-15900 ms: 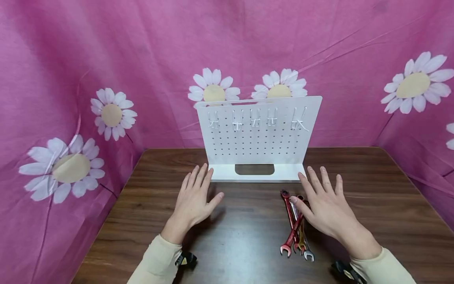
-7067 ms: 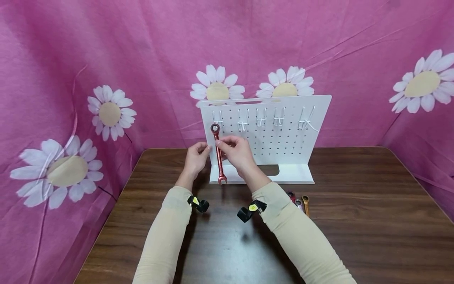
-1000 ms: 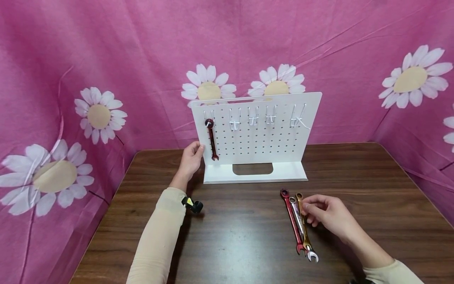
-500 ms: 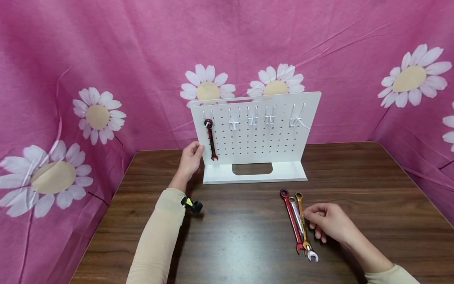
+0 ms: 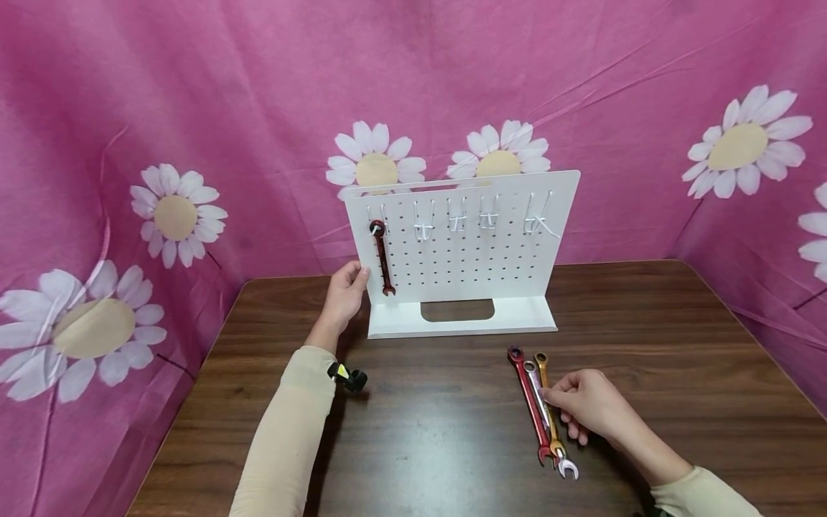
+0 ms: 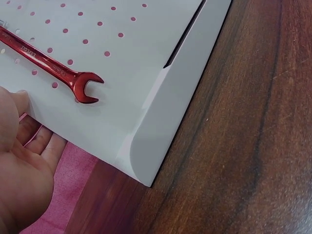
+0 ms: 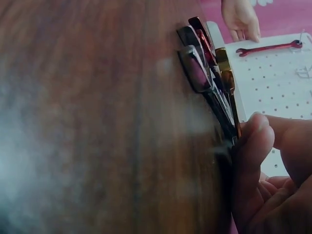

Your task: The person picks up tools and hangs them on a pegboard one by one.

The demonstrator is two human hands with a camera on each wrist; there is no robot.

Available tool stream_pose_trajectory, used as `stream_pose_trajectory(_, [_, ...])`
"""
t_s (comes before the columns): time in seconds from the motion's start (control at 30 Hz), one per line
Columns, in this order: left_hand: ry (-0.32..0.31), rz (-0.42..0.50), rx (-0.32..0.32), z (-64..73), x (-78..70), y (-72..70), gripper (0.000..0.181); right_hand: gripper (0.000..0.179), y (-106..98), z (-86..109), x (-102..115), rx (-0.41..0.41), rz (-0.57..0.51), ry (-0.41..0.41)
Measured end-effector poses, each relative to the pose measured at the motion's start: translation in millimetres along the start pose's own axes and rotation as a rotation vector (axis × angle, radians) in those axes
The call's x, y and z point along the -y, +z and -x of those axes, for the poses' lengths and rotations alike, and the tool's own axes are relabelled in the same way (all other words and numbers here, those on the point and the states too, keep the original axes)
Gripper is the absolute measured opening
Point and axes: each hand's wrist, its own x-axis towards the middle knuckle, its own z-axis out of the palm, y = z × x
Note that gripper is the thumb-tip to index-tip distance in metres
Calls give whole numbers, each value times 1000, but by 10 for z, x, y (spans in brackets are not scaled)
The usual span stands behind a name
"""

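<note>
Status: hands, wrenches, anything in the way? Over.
Left hand grips pegboard by its edge. One red wrench hung. Right hand pinches gold wrench. Silver wrench, second red wrench crowd it.

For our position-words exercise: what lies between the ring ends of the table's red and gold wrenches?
The head view shows a silver wrench lying there, its ring end between theirs.

Fingers (image 7: 257,141) touch the gold wrench (image 7: 225,70) beside other wrenches (image 7: 199,75).

Head view looks forward-down; close wrist views share its pegboard (image 5: 465,289).
</note>
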Motion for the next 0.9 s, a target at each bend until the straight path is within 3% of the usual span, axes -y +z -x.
stream_pose_trajectory(0.33, [-25, -13, 20, 3, -2, -6, 31, 21, -30, 30, 30, 5, -5, -31])
stream_pose_trajectory(0.53, [-1, 4, 4, 4, 12, 0, 27, 21, -78, 79, 80, -27, -28, -45])
stream_pose_trajectory(0.9, [-4, 16, -2, 11, -2, -3, 26, 25, -180, 127, 269, -34, -134, -147])
